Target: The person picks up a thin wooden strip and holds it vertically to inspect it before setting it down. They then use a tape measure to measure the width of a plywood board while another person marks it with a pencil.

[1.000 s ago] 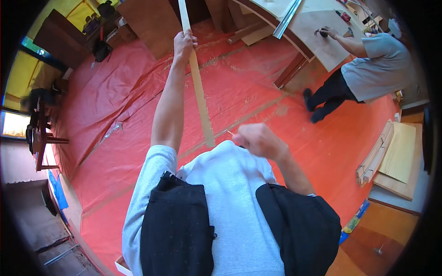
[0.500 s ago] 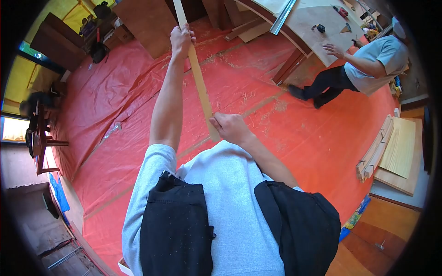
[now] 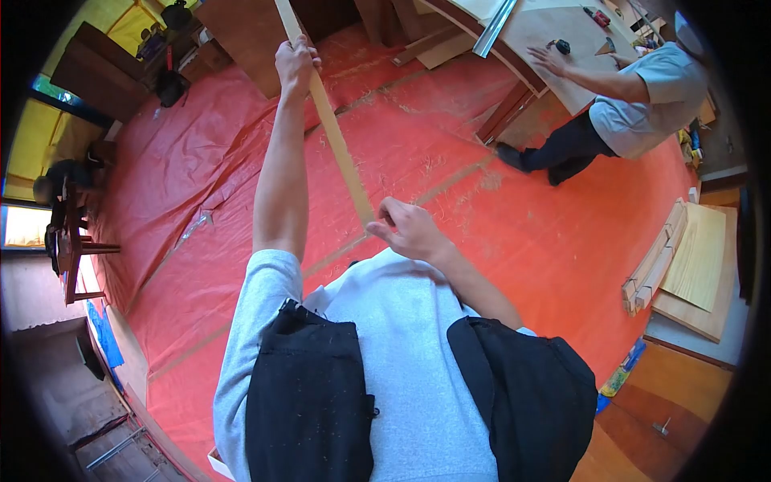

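A long, thin wooden strip (image 3: 336, 143) slants up and away in front of me, its far end cut off by the top of the view. My left hand (image 3: 296, 66), arm stretched out, is closed around its upper part. Close to my chest, my right hand (image 3: 411, 231) is at the strip's near end. Its thumb and fingers are parted there, and the thumb appears to touch the end or lie just beside it.
Red sheeting (image 3: 450, 249) with scattered wood shavings covers the floor. At upper right a person (image 3: 642, 104) leans over a workbench (image 3: 562, 80) holding tools and a metal channel (image 3: 494, 28). Boards (image 3: 697, 257) lie at right; a small wooden table (image 3: 76, 241) stands left.
The strip and my left hand have shifted left and slightly up. My right thumb and fingers have parted from their pinch on the strip. The other person has leaned further over the bench.
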The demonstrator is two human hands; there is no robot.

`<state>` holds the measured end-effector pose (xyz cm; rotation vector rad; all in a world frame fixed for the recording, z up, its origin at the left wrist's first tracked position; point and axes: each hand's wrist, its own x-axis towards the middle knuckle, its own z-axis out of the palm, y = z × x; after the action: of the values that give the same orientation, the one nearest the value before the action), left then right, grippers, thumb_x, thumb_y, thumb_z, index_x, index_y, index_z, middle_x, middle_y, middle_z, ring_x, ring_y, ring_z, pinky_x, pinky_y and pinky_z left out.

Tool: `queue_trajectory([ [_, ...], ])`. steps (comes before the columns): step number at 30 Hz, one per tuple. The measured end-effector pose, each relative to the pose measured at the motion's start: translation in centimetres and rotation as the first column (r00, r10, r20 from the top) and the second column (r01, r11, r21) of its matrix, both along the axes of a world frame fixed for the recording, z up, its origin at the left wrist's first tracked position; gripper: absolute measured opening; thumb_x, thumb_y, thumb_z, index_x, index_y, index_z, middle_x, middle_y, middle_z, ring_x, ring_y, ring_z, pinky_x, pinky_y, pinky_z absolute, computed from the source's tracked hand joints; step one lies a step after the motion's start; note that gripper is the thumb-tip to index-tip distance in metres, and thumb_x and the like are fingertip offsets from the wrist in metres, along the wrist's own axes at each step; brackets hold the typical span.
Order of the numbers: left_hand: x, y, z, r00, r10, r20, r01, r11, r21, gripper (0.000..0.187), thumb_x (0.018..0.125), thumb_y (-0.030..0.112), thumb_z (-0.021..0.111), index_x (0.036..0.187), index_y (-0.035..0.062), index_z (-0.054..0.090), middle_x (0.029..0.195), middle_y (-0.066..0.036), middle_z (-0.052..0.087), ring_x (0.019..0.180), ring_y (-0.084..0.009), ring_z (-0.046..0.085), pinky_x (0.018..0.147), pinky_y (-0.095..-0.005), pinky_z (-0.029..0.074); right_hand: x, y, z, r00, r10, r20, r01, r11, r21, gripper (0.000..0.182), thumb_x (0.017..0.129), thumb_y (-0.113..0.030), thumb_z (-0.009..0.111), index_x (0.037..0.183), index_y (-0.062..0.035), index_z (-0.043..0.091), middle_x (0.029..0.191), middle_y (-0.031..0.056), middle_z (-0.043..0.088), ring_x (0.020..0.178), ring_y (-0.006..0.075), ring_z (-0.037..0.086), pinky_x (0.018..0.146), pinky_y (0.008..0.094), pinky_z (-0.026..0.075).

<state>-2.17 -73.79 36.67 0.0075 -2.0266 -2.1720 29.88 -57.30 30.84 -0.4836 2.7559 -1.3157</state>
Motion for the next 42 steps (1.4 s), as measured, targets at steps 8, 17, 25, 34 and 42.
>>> queue_trajectory([
  [8,0.2,-0.7,0.1,1.000,-0.002,-0.005,0.002,1.000,-0.023,0.025,0.101,0.027,0.050,0.093,0.0039,0.050,0.071,-0.002,0.053,0.053,-0.0094,0.051,0.047,-0.0264,0.047,-1.3,-1.8,-2.2,0.965,-0.025,-0.260,0.041,0.998,0.055,0.032,0.097,-0.031,0.052,0.078,-0.0049,0.050,0.064,0.0164,0.058,0.060,0.0370,0.060,0.050,0.0466,0.046],
  [17,-0.5,-2.3,-1.5,0.999,0.036,0.014,-0.036,0.999,-0.034,0.026,0.101,0.026,0.050,0.094,0.0013,0.053,0.072,-0.004,0.056,0.054,-0.0106,0.054,0.046,-0.0274,0.048,0.8,-0.9,-0.4,0.848,0.279,-0.450,-0.266,0.959,0.093,0.022,0.089,-0.012,0.058,0.069,-0.0059,0.051,0.061,0.0123,0.057,0.054,0.0267,0.062,0.047,0.0395,0.048],
  [25,-1.2,-3.8,-1.2,0.997,0.081,-0.014,-0.081,0.997,-0.006,0.026,0.100,0.024,0.050,0.096,-0.0011,0.052,0.070,-0.006,0.056,0.051,-0.0127,0.055,0.044,-0.0290,0.049,1.5,0.7,-0.3,0.992,0.090,-0.091,-0.087,0.996,0.029,0.029,0.095,-0.032,0.056,0.085,-0.0046,0.051,0.074,0.0142,0.060,0.072,0.0342,0.063,0.062,0.0445,0.050],
  [34,-0.8,-3.6,0.3,0.996,0.087,-0.029,-0.089,0.993,-0.078,0.025,0.101,0.025,0.051,0.096,0.0010,0.052,0.072,-0.005,0.056,0.052,-0.0111,0.053,0.045,-0.0275,0.048,-0.3,-1.5,-2.4,0.971,0.153,-0.183,-0.155,0.988,0.004,0.028,0.096,-0.026,0.053,0.082,-0.0029,0.049,0.065,0.0176,0.057,0.063,0.0379,0.060,0.055,0.0473,0.046],
  [42,0.8,-2.9,0.5,0.998,0.063,0.024,-0.064,0.995,0.074,0.023,0.101,0.024,0.050,0.093,0.0027,0.053,0.072,-0.003,0.054,0.053,-0.0099,0.052,0.046,-0.0267,0.047,1.4,0.1,0.4,0.903,0.295,-0.313,-0.287,0.955,0.071,0.020,0.087,-0.010,0.058,0.071,-0.0029,0.048,0.060,0.0168,0.055,0.056,0.0335,0.061,0.050,0.0435,0.047],
])
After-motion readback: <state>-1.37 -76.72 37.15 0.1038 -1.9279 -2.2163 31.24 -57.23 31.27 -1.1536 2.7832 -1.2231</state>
